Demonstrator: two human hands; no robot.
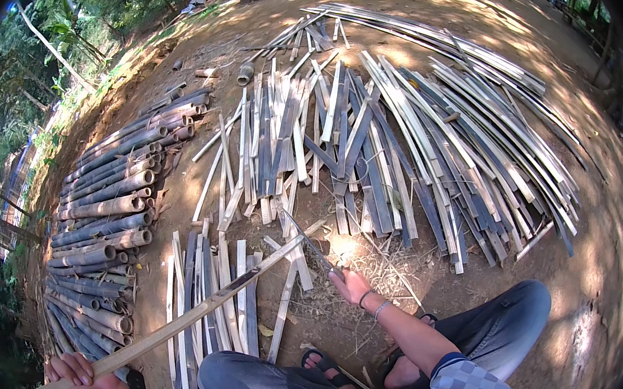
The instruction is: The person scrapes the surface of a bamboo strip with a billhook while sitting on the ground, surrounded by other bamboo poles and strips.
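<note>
Bamboo strip (201, 308): long, pale, slanting across the lap from left hand (83, 377), whose grip closes round its near end, to the blade (310, 244) clenched in right hand (351, 284). Risk, as judged: the blade could glance off toward the sandalled feet (324, 364). Containers: none; split slats (377, 148) and whole culms (109, 204) lie loose on dirt.

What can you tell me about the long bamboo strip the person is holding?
The long pale bamboo strip is a thin, flat, split length, tan with a darker patch near its middle. It slants from the lower left up toward the right, above the ground. The left hand grips its lower end; its far end meets the dark blade held in the right hand. It passes over the short split slats lying on the dirt.
</note>
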